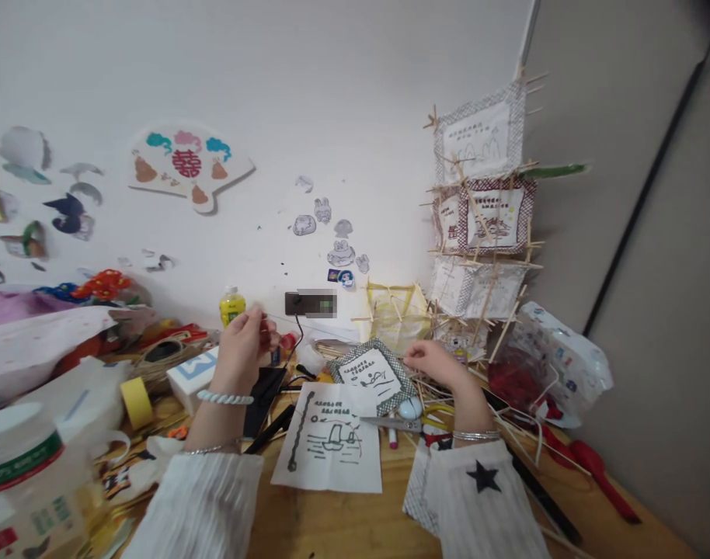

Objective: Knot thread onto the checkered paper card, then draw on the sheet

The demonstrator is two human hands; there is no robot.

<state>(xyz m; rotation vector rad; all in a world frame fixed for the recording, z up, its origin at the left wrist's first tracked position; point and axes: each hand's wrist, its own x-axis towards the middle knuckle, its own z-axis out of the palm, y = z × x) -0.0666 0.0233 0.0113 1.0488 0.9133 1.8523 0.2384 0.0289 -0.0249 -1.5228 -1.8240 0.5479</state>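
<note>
My left hand (247, 345) is raised at the left, its fingers closed in a pinch in front of a yellow-labelled bottle (232, 305). My right hand (436, 363) is pinched too, beside a green-checked bordered paper (370, 374) with a drawing. What either pinch holds is too fine to make out; a faint thin line shows to the right of my left hand. Between my forearms lies a white sheet (325, 466) with a sailboat drawing. Scissors (398, 424) rest with their blade tips over its edge, near a pink-ended marker (393, 439).
A stick-and-paper tower (495, 217) rises at the back right, beside a yellow stick frame (395, 310). At the left stand a large jar (26, 481), yellow tape (137, 402) and a white box (192, 376). Red ribbon (600, 466) and loose sticks crowd the right.
</note>
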